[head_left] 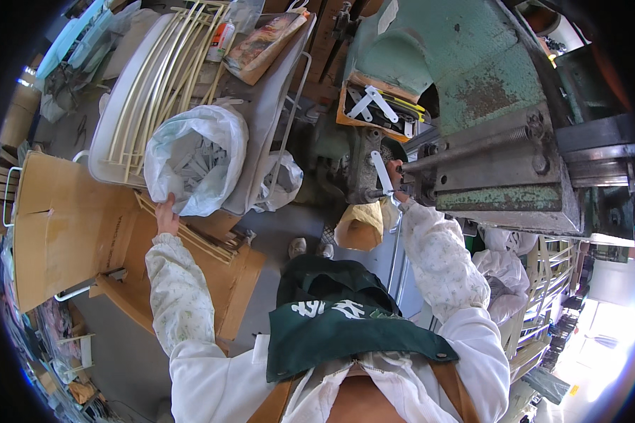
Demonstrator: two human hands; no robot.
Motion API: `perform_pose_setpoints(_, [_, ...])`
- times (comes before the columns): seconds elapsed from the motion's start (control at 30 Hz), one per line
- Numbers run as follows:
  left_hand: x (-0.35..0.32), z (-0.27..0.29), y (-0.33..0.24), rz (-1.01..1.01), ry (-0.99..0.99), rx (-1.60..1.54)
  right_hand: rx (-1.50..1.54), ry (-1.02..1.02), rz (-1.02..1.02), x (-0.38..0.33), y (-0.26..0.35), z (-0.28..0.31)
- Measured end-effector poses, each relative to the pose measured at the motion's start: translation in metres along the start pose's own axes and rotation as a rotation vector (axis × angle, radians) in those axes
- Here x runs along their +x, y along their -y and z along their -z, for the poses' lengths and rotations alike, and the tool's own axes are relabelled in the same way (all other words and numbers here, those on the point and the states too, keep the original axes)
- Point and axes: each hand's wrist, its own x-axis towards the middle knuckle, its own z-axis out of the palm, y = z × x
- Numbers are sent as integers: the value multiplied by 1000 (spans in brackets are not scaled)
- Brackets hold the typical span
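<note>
The white strip [382, 171] sits tilted at the green press's [487, 70] left side, beside your right hand [395, 170], its half-hidden grip impossible to tell; farther left, your left hand [166, 216] touches the bag's [229, 144] near rim, pinch unclear, perhaps steadying the grey pieces [201, 163] inside

Strips [199, 163] in bag [229, 141]; bag left of press [490, 77]; cardboard box [70, 229] left of bag.

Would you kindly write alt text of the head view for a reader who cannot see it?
A person's right hand, partly hidden, is beside a flat white strip at a worn green machine, while the left hand touches a white plastic bag holding small grey pieces.
</note>
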Motion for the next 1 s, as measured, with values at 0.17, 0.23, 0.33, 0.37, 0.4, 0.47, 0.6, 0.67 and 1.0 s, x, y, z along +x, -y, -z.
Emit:
perform_pose_setpoints(0.17, [-55,-104,-72,-946,-614,1289,-19,-10,-10,-4,-5,5])
perform_pose_setpoints(0.23, [-12,-106,-50,-694,-60,1105,-5,-4,-4,-7,-3,3])
perform_pose_setpoints(0.33, [40,-125,-36,-215,56,1734,-2,-6,1,-11,0,4])
perform_pose_setpoints(0.37, [46,-138,-32,-232,-68,1724,4,-6,5,-11,4,2])
perform_pose_setpoints(0.4, [43,-149,-21,-239,-181,1719,4,0,-2,-17,2,2])
perform_pose_setpoints(0.47, [37,-168,-3,-324,-297,1666,-12,-10,-11,-19,-5,5])
perform_pose_setpoints(0.6, [64,-148,16,-399,-105,1524,15,-9,-16,-21,0,3])
perform_pose_setpoints(0.67, [86,-142,12,-299,-33,1597,27,-14,-19,-21,0,7])
perform_pose_setpoints(1.0, [53,-152,6,-825,-322,1147,54,-2,-29,-32,-9,27])
